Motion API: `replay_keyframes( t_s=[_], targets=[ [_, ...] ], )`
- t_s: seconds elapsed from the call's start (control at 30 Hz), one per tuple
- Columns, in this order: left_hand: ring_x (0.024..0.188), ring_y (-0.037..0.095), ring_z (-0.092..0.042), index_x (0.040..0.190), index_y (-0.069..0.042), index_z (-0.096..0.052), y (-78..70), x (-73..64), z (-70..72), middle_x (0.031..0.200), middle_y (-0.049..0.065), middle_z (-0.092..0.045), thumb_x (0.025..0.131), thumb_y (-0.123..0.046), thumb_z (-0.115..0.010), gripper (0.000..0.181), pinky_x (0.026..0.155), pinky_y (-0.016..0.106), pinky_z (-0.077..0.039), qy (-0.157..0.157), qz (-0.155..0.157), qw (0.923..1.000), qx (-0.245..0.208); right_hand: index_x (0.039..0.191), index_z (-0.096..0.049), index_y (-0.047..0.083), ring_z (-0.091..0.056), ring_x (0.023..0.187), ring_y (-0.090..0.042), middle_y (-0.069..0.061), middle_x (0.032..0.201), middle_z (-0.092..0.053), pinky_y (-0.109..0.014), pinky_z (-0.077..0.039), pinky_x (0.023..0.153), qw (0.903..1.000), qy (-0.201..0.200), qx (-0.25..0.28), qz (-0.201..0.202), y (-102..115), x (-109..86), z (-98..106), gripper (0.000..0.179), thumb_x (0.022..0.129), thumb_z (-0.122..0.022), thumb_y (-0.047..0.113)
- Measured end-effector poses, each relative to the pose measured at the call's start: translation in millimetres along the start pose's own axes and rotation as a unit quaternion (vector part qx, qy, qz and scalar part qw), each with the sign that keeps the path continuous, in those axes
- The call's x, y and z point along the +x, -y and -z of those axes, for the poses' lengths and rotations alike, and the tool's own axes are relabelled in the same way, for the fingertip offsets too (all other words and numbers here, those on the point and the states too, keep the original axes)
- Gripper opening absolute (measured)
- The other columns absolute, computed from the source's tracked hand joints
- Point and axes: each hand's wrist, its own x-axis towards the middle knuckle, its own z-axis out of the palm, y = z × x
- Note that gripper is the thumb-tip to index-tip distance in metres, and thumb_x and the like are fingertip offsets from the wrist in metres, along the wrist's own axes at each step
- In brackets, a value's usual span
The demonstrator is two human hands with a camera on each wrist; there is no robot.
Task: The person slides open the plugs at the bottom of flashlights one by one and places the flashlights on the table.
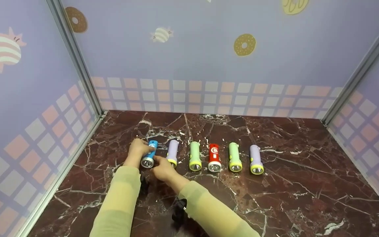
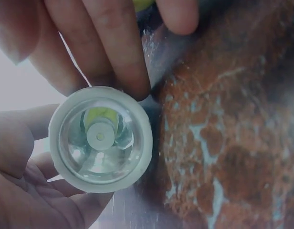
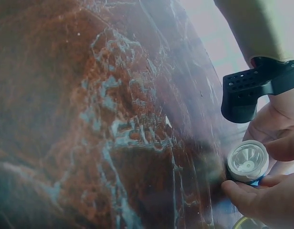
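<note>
A blue flashlight (image 1: 153,144) with a white-rimmed head lies at the left end of a row, lens toward me. My left hand (image 1: 138,149) grips it from the left, thumb and fingers round its body. From the right, my right hand (image 1: 163,168) reaches in, its extended fingertips at the flashlight's side. The lens (image 2: 100,138) faces the camera in the left wrist view, with fingers of both hands around it. In the right wrist view, the white-rimmed head (image 3: 248,161) shows between the hands. Part of the purple flashlight (image 1: 173,148) beside them is hidden by my right hand.
Farther right in the row lie a green flashlight (image 1: 195,152), a red one (image 1: 214,156), another green one (image 1: 234,156) and a purple one (image 1: 255,157). They rest on a dark red marbled tabletop (image 1: 291,197), with patterned walls (image 1: 206,69) on three sides.
</note>
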Motion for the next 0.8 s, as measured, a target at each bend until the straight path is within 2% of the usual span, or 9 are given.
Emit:
replay_keyframes(
  t_s=[0.33,0.53,0.7,0.8],
  targets=[
    [0.122,0.044,-0.062,0.128,0.011,-0.064,-0.6,-1.8,-0.2,0.132,0.03,-0.065,0.09,-0.02,-0.075,0.051,0.108,0.049,-0.05,0.012,0.009,0.9996,-0.024,0.143,-0.05,-0.012,-0.061,0.125,-0.029,-0.024,0.136,-0.065,-0.034,-0.051,0.105,0.9999,-0.002,0.009,0.006,-0.2,-0.6,0.3,0.067,0.076,-0.058,-0.013],
    [0.123,0.043,-0.062,0.132,0.01,-0.062,-0.1,-1.2,-0.2,0.134,0.03,-0.064,0.091,-0.021,-0.075,0.053,0.109,0.048,-0.05,0.02,0.012,0.9994,-0.025,0.142,-0.053,-0.01,-0.06,0.124,-0.028,-0.023,0.136,-0.065,-0.036,-0.049,0.107,1.0,-0.003,0.001,0.009,1.2,-1.2,1.5,0.065,0.077,-0.06,-0.012],
    [0.124,0.042,-0.061,0.134,0.008,-0.062,-0.1,-1.9,0.8,0.137,0.028,-0.063,0.091,-0.023,-0.075,0.055,0.11,0.048,-0.049,0.027,0.019,0.9991,-0.025,0.141,-0.053,-0.011,-0.059,0.121,-0.027,-0.024,0.135,-0.065,-0.033,-0.05,0.104,0.9997,-0.003,0.02,0.011,2.3,-3.0,3.9,0.065,0.077,-0.059,-0.012],
    [0.124,0.042,-0.062,0.133,0.009,-0.062,0.2,-2.5,0.3,0.136,0.028,-0.063,0.091,-0.023,-0.076,0.055,0.109,0.048,-0.049,0.025,0.016,0.9992,-0.026,0.142,-0.052,-0.011,-0.059,0.124,-0.028,-0.024,0.136,-0.063,-0.036,-0.049,0.108,0.9995,-0.014,0.029,0.004,2.8,-3.0,4.7,0.065,0.078,-0.059,-0.011]
  ],
)
